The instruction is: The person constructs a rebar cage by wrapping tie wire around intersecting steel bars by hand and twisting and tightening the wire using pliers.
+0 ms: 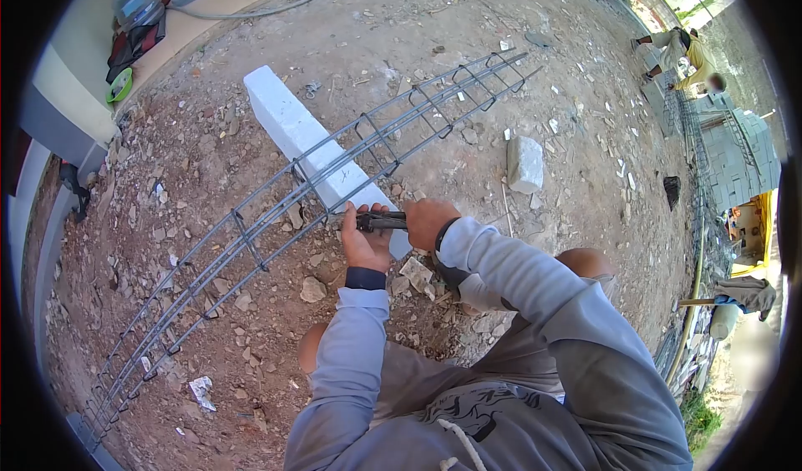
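Observation:
My right hand is closed around one end of dark-handled pliers. My left hand, palm up, has its fingers curled around the other end of the pliers. The pliers lie close to the near edge of a long rebar cage made of thin bars with square stirrups. The cage rests across a long white block, which lies on the ground and passes under both the bars and my hands. Whether the pliers' jaws touch the wire is too small to tell.
A short white block sits to the right on rubble-strewn dirt. Water jugs and a green bowl are by the wall at upper left. Another person bends near stacked grey blocks at far right. Stones lie near my knees.

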Demonstrator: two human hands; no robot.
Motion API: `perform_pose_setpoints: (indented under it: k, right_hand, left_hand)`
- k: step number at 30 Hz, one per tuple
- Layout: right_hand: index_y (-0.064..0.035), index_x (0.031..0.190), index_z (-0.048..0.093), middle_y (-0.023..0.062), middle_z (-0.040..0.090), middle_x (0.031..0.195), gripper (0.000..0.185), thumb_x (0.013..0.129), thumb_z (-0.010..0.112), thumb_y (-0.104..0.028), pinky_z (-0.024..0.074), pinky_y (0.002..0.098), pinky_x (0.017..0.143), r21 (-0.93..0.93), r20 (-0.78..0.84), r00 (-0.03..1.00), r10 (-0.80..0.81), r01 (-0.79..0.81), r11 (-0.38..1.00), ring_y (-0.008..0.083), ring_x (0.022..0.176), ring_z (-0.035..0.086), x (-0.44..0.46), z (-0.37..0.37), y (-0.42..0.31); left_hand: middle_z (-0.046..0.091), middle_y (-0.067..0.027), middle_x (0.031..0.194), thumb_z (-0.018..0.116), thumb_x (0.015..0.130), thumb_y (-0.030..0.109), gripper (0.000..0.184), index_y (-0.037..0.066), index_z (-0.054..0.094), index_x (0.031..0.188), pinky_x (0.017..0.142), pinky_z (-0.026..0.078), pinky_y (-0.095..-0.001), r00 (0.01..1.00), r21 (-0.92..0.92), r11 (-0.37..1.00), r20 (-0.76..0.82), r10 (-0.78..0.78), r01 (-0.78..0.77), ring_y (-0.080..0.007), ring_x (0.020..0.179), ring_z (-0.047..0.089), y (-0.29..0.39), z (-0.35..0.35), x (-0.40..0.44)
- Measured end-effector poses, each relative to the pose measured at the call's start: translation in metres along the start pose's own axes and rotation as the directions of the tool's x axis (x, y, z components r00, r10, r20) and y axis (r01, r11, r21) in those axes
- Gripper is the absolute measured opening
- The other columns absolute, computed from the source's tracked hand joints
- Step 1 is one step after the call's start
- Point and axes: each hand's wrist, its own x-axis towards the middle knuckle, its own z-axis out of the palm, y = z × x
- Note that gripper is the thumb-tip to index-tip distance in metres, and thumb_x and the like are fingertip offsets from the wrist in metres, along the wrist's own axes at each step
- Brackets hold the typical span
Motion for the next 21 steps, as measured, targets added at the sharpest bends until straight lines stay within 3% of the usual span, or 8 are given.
perform_pose_setpoints:
  k: [5,9,13,16,17,19,20,21]
  right_hand:
    - [0.0013,0.081,0.064,0.0194,0.066,0.083,0.021,0.075,0.057,-0.018,0.0531,0.0420,0.065,0.006,0.181,0.983,-0.032,0.031,0.999,0.0294,0.075,0.067,0.018,-0.020,-0.003]
    - [-0.0001,0.083,0.061,0.0111,0.065,0.070,0.032,0.084,0.061,-0.032,0.0533,0.0352,0.055,0.231,0.734,0.676,0.057,-0.328,0.916,0.0218,0.065,0.066,0.035,-0.043,-0.001]
    - [0.0029,0.082,0.060,0.0138,0.065,0.072,0.040,0.081,0.066,-0.036,0.0559,0.0366,0.056,0.379,0.821,0.565,-0.080,-0.435,0.817,0.0244,0.065,0.067,0.034,-0.025,0.011]
    - [0.0023,0.081,0.060,0.0157,0.066,0.073,0.044,0.076,0.071,-0.040,0.0546,0.0362,0.053,0.404,0.657,0.754,0.000,-0.351,0.845,0.0249,0.062,0.067,0.019,-0.022,0.009]
    - [0.0028,0.092,0.057,0.0167,0.065,0.081,0.054,0.068,0.076,-0.042,0.0532,0.0409,0.059,0.216,0.522,0.853,0.013,-0.147,0.965,0.0271,0.073,0.067,0.012,-0.029,0.003]
    - [0.0028,0.102,0.053,0.0154,0.062,0.088,0.061,0.066,0.076,-0.040,0.0503,0.0428,0.069,0.041,0.024,0.999,-0.034,0.033,0.999,0.0280,0.082,0.064,-0.012,-0.010,-0.004]
    - [0.0027,0.106,0.051,0.0148,0.061,0.091,0.065,0.064,0.076,-0.040,0.0488,0.0437,0.074,-0.074,-0.229,0.968,-0.100,0.086,0.994,0.0284,0.087,0.063,-0.025,0.000,-0.008]
    - [0.0031,0.112,0.047,0.0155,0.058,0.097,0.065,0.066,0.074,-0.035,0.0444,0.0458,0.080,-0.130,-0.281,0.957,-0.069,0.033,0.991,0.0294,0.092,0.058,-0.032,0.007,-0.013]
  left_hand:
    - [0.059,-0.0128,0.104,0.059,0.088,0.043,0.041,0.006,0.050,0.101,0.092,0.044,-0.0434,0.992,-0.002,1.000,0.125,0.016,-0.016,-0.0274,0.103,0.056,-0.003,-0.007,0.007]
    - [0.060,-0.0104,0.104,0.059,0.086,0.047,0.044,0.008,0.052,0.105,0.090,0.046,-0.0419,0.977,-0.015,1.000,0.214,0.027,-0.025,-0.0253,0.101,0.058,-0.005,-0.004,0.002]
    - [0.060,-0.0086,0.103,0.060,0.085,0.047,0.043,0.010,0.054,0.105,0.086,0.047,-0.0404,0.982,0.033,0.999,0.188,0.001,-0.007,-0.0239,0.098,0.058,-0.003,-0.011,0.005]
    - [0.061,-0.0081,0.098,0.061,0.086,0.045,0.039,0.010,0.054,0.101,0.082,0.048,-0.0394,0.992,0.064,0.997,0.118,-0.040,0.033,-0.0235,0.092,0.059,-0.003,-0.015,0.007]
    - [0.062,-0.0080,0.097,0.061,0.086,0.044,0.037,0.010,0.054,0.100,0.081,0.047,-0.0395,0.996,0.090,0.995,0.070,-0.060,0.053,-0.0234,0.091,0.059,-0.002,-0.015,0.008]
    - [0.062,-0.0074,0.091,0.061,0.086,0.043,0.035,0.011,0.053,0.096,0.080,0.047,-0.0402,0.996,0.092,0.992,-0.010,-0.088,0.089,-0.0238,0.086,0.060,0.002,-0.008,0.006]
    - [0.062,-0.0072,0.089,0.061,0.087,0.043,0.035,0.011,0.053,0.096,0.079,0.048,-0.0402,0.996,0.092,0.992,-0.021,-0.085,0.087,-0.0238,0.084,0.061,0.002,-0.007,0.007]
    - [0.062,-0.0070,0.088,0.061,0.087,0.043,0.035,0.011,0.053,0.096,0.077,0.049,-0.0402,0.996,0.091,0.992,-0.028,-0.081,0.083,-0.0238,0.082,0.061,0.002,-0.006,0.008]
